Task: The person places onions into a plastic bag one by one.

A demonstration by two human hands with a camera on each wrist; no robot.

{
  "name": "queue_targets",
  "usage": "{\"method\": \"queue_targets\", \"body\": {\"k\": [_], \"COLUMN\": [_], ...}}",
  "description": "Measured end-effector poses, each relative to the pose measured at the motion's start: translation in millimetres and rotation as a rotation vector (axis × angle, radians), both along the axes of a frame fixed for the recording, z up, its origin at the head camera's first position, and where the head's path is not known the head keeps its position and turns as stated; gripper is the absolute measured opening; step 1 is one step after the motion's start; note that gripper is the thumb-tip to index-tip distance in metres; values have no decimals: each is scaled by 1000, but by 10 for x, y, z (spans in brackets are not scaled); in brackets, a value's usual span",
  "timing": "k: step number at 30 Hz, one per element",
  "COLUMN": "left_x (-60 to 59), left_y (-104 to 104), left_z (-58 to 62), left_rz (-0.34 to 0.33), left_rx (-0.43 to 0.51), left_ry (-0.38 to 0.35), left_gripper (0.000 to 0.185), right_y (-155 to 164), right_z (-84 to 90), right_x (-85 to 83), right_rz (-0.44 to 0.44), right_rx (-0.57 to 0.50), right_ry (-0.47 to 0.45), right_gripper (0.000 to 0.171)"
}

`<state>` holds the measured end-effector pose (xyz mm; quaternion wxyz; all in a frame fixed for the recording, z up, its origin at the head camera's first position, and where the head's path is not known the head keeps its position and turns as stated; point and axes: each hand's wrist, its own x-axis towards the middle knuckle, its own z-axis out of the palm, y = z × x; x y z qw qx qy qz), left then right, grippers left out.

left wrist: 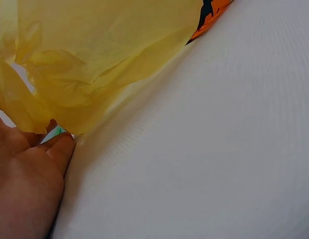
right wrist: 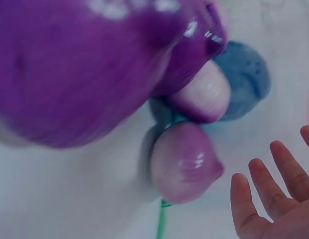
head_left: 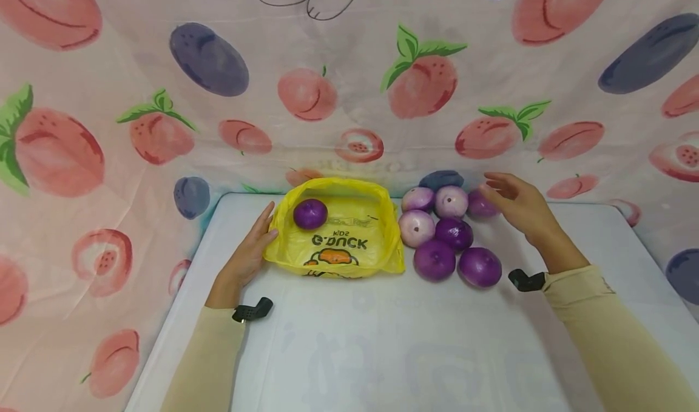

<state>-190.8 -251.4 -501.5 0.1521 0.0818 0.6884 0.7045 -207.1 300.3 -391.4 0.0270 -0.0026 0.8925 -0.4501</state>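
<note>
Head view: from above and behind both forearms, facing forward and down across white table to fruit-print cloth backdrop. Left wrist view: low, very close, looking past left hand at yellow bag wall and bare tabletop. Right wrist view: lower still, nearly touching purple onions, blurred, right hand at the edge. Shared with head view: bag, onion cluster, tabletop.

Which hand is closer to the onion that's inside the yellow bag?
Left. The left hand touches the bag beside the onion; the right hand is past the bag, by the onion pile.
</note>
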Motion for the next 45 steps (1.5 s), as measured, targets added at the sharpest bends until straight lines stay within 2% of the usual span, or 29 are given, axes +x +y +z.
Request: {"method": "queue_targets", "body": {"k": [8,19,26,31,36,45], "left_x": [-10,-18,-7,-15,-23,-4], "left_y": [12,34,33,19,9,-1], "left_z": [0,-22,-32,-60,-68,7], "left_rz": [0,-2,7,10,5,1], "left_rx": [-6,-6,-4,-9,-19,-11], "left_ry": [12,7,1,12,13,10], "left_gripper": [67,70,71,70,68,70], "right_y": [174,372,416,431,448,482], "right_z": [-244,-510,-641,-713,-761,-797], "right_x": [-119,-175,-225,-267,-302,-346], "right_rz": [-33,-62,-51,-41,-8,30], "right_rx": [-3,16,-52,-50,-32,-9], "right_ry": [-43,-77,-118,-144,-123,-165], "right_gripper": [77,80,80,81,78,84]}}
